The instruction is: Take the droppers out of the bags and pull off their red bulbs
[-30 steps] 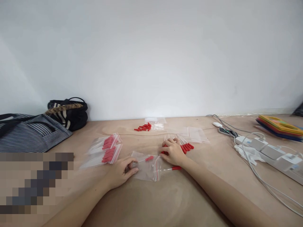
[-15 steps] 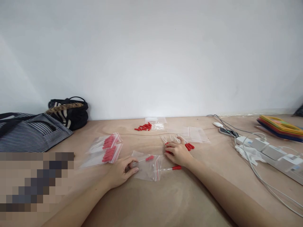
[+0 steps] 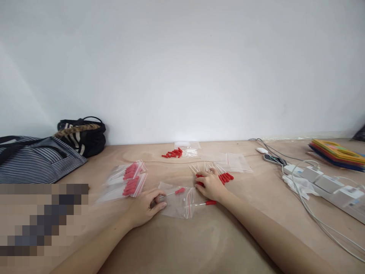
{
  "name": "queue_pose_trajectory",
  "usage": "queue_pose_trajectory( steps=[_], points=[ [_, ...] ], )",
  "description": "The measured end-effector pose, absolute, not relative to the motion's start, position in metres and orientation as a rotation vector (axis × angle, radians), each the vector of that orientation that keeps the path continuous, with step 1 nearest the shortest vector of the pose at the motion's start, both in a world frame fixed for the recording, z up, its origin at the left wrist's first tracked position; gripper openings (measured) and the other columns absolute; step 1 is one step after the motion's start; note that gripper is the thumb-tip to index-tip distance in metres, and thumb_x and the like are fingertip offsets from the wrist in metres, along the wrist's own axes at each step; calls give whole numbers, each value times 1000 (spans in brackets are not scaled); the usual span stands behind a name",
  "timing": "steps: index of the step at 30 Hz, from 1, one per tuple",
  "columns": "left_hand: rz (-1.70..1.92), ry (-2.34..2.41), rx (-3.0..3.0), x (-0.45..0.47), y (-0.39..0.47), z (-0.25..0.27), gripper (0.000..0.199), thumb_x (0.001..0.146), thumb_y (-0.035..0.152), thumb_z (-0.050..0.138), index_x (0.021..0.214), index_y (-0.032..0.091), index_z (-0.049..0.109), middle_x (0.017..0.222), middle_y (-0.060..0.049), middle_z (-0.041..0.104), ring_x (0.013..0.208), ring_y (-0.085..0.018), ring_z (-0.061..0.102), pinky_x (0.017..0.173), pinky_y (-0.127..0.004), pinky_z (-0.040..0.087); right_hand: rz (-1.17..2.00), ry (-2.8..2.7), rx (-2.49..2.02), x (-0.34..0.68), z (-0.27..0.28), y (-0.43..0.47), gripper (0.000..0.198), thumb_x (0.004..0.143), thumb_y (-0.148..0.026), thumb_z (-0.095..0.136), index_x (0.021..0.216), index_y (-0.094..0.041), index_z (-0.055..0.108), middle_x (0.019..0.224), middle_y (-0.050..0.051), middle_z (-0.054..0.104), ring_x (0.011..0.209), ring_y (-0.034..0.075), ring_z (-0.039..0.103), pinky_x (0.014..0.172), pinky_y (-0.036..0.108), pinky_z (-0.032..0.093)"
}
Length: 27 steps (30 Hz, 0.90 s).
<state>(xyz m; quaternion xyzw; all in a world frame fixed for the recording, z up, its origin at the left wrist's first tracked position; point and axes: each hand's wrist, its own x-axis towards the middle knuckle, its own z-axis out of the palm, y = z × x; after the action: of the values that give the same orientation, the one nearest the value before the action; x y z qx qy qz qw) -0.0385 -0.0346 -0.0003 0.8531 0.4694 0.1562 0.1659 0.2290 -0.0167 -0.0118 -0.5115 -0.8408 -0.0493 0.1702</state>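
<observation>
My left hand (image 3: 150,205) pinches the left end of a clear zip-lock bag (image 3: 173,207) lying flat on the table. Inside the bag is a thin stick with a red tip (image 3: 179,190). Another red-tipped stick (image 3: 210,203) pokes partway into the bag's mouth on the right. My right hand (image 3: 210,183) rests on a fanned pile of pale sticks with red tips (image 3: 226,177), its fingers curled over some of them; red shows between the fingers. How many sticks those fingers grip is hidden.
Two filled zip-lock bags (image 3: 131,186) lie at the left. Loose red tips (image 3: 173,153) and bare sticks (image 3: 190,153) sit at the back, with flat bags (image 3: 236,163) at right. A striped bag (image 3: 42,160) stands left; a power strip (image 3: 327,186) with cables lies right.
My right hand has shifted slightly left over the pile, and more sticks show beside it. The red-tipped stick at the bag's mouth has moved slightly left. My left hand stays put.
</observation>
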Motion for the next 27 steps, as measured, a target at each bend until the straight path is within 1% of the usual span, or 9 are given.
queue_pose_trajectory(
  steps=[4,10,15,18,21,24,27],
  points=[
    [443,1333,2420,-39,-35,0,27,78,38,46,95,20,58,73,-1,57,63,-14,51,59,-24,39,-177,-2422,-1512,223,-12,-14,21,83,-24,44,80,-19,65,103,6,59,91,20,53,85,41,26],
    [436,1334,2422,-39,-35,1,27,78,37,47,95,20,58,72,-1,57,63,-14,51,59,-25,39,-216,-2486,-1498,209,-12,-11,21,78,-12,44,82,-17,64,101,9,58,93,21,50,76,32,34],
    [431,1330,2437,-39,-34,0,27,79,38,46,95,19,57,73,-1,56,63,-14,51,60,-25,39,-250,-2577,-1440,194,-10,-11,22,75,-7,45,86,-16,63,88,10,61,86,22,50,76,30,36],
    [447,1316,2442,-39,-34,-2,26,79,37,46,95,19,57,71,0,56,62,-14,51,59,-24,39,-254,-2592,-1428,190,-8,-12,23,75,-6,45,87,-16,62,85,9,62,85,21,50,76,29,36],
    [451,1318,2442,-40,-34,-2,26,78,37,47,95,20,57,71,0,56,63,-14,51,59,-24,39,-260,-2565,-1453,192,-8,-11,22,77,-9,43,85,-16,63,92,10,60,89,22,49,77,30,35],
    [434,1322,2445,-40,-35,-2,26,79,37,46,95,20,57,72,0,57,62,-14,51,59,-24,39,-270,-2509,-1513,196,-9,-10,22,81,-17,42,86,-16,63,101,12,57,95,26,47,79,36,32],
    [436,1326,2452,-39,-35,0,26,79,37,46,95,20,57,72,-1,57,63,-14,52,59,-24,39,-254,-2481,-1552,198,-11,-8,25,84,-20,39,86,-16,63,101,12,57,93,25,48,78,38,30]
  ],
)
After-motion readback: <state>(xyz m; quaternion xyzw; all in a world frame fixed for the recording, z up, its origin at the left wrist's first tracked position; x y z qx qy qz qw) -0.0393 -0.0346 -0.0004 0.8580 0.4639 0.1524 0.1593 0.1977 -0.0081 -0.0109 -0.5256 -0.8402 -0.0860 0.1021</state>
